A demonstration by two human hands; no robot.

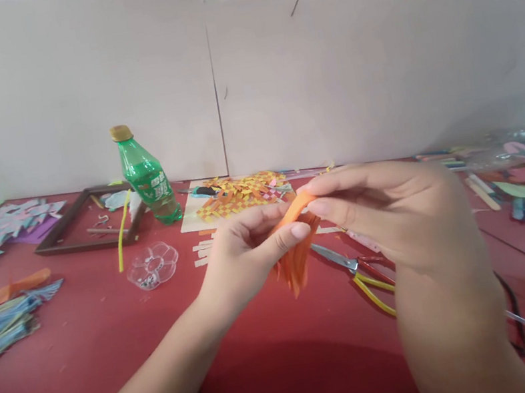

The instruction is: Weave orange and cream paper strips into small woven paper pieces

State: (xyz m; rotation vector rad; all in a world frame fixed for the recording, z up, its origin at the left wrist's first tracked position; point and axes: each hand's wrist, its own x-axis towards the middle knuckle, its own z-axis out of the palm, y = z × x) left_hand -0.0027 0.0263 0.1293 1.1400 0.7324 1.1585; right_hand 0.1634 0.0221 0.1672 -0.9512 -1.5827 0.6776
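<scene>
Both hands hold an orange paper fringe point(296, 270) above the red table, its cut strips hanging down. My left hand point(250, 242) pinches the near side of its folded top band between thumb and fingers. At the far right end of the band, my right hand point(388, 215) grips with thumb and forefinger. Below and behind the hands lies a pair of scissors point(356, 268) with red and yellow handles, partly hidden by my right hand. A woven yellow and orange paper piece point(236, 194) rests farther back on a pale sheet.
A green bottle point(148, 183) stands left of the middle, by a brown frame point(65, 247). A clear flower-shaped dish point(166, 267) lies nearer. Blue paper strips point(6, 326) are heaped on the left. Coloured paper scraps point(520, 188) cover the right side. White boards point(348, 80) close off the back.
</scene>
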